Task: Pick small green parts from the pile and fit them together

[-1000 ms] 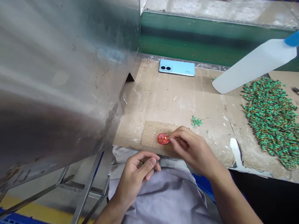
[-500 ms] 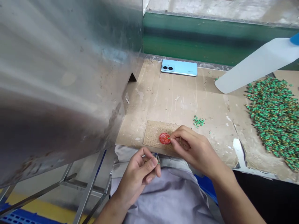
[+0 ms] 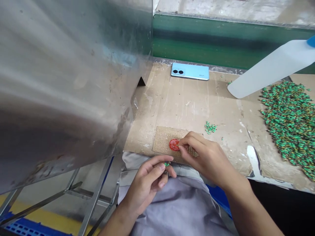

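Observation:
A round red cap-like dish (image 3: 173, 145) lies on a rough, speckled tan board (image 3: 161, 137) at the table's front edge. My right hand (image 3: 203, 152) reaches over the board from the right. Its thumb and index finger are pinched at the dish's right rim, on a tiny piece too small to name. Lower and to the left, above my lap, my left hand (image 3: 151, 177) holds a small green piece (image 3: 167, 164) between thumb and fingers. Its other fingers are loosely curled, and whatever else lies in the palm is hidden.
A little cluster of green pieces (image 3: 210, 127) lies right of the board. Farther right spreads a large heap of green and yellow pieces (image 3: 290, 124). A white bottle (image 3: 268, 68) leans behind, near a light-blue phone (image 3: 190, 71). A metal panel (image 3: 73, 82) walls off the left.
My left hand's fingers have opened somewhat and the green piece shows between them. My right hand stays pinched at the dish with little movement.

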The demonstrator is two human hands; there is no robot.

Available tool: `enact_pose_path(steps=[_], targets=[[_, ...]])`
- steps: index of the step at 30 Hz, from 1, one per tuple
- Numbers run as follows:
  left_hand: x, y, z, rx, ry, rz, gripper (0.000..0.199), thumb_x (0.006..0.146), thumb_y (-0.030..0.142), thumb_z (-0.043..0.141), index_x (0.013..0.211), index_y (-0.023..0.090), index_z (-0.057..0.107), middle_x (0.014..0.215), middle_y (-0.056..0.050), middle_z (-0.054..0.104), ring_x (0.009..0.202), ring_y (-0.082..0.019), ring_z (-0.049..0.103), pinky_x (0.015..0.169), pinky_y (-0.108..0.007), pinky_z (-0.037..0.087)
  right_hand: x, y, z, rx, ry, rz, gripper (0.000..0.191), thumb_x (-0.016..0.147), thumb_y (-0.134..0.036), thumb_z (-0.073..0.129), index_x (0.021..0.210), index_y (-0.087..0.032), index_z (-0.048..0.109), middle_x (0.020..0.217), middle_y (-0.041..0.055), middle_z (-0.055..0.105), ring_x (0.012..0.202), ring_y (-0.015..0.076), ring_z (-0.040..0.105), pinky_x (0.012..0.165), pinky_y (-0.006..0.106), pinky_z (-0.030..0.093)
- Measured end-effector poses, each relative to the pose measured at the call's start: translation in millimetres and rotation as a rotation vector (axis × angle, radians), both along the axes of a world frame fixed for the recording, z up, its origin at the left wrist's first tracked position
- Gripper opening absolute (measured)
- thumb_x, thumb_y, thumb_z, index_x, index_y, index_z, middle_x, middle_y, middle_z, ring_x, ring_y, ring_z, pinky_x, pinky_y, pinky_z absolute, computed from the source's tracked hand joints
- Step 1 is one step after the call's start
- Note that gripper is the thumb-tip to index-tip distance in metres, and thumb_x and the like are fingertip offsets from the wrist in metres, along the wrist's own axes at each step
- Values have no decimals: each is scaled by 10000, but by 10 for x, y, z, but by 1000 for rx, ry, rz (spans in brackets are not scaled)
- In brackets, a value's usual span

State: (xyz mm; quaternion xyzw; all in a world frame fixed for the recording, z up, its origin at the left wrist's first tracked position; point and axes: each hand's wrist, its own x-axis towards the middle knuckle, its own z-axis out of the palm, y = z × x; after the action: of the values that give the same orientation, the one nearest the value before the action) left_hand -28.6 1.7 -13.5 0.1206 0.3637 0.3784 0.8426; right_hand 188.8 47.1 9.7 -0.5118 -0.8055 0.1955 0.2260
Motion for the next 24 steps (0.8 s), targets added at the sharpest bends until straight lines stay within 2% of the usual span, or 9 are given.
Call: enact_pose_path(steps=[5,7,10,15,20,24], targets=[[-10,11,8,-32,-51,20,146,894,234,858,993,138,808,843,-86,788,548,-24,490,476,-111,290,60,-57,57,-8,112,-25,84,1056,-157,571,1023,-218,619,930,27,651,779,154,631,670,289,459],[-16,13,25,-49,-46,37,135,891,223,864,961,153,772,828,-83,792,536,-31,495,459,-111,270,84,-91,67,2,155,-61,85,1058,-151,572,1035,-219,618,905,19,623,716,139,577,637,284,435],[-24,15,46,-51,-41,41,161,886,240,873,932,153,746,810,-81,784,521,-33,492,452,-113,265,146,-150,41,0,194,-122,82,1065,-167,572,1027,-223,619,856,0,579,635,126,495,602,284,414],[-14,22,19,-38,-47,15,208,812,251,941,851,109,793,762,-41,706,537,-13,479,467,-107,276,383,-265,-48,-28,194,-268,81,1051,-213,598,978,-225,634,835,-6,582,616,121,489,586,283,416],[28,17,-19,-17,-8,-3,253,879,305,892,1091,180,832,726,-22,699,510,-12,448,476,-123,256,533,-391,-131,-156,173,-233,106,1035,-210,600,937,-222,640,780,-23,575,590,114,513,549,265,420],[78,1,-9,-15,33,-36,284,898,373,866,1072,153,818,750,-57,741,514,-24,466,478,-130,257,509,-446,-218,-169,158,-265,119,1043,-229,593,936,-218,645,792,-18,579,597,115,521,561,269,423]])
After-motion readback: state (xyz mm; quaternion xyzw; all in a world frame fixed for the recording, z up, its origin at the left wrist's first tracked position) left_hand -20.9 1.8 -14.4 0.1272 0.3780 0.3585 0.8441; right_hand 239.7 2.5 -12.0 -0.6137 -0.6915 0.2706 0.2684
